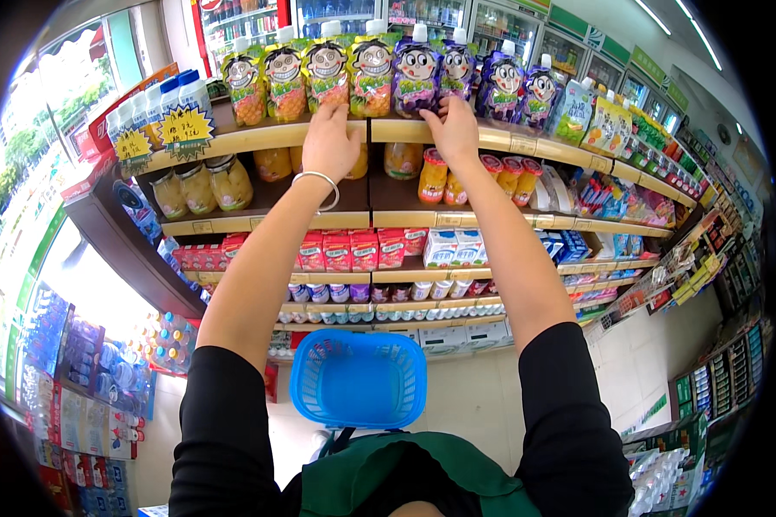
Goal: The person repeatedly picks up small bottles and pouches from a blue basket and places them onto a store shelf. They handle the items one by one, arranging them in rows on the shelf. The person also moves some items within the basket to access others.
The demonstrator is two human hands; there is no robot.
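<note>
Prob. mid-adjustment, L hand (332,148) at yellow pouch (326,73) base & R hand (453,133) at purple pouch (416,73) base, top shelf (272,136), fingers loosely curled, grip unclear, so next nudge calls for light pressure.

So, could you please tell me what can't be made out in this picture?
Head view: an amber glass jar, partly hidden by the bare left hand.
Head view: an orange red-lidded jar, partly hidden by the bare right forearm.
Head view: whether the bare right hand presses the purple, white-capped pouches; contact too small to tell.
Head view: small mixed-colour packs near the right rim, too small and blurred.
</note>
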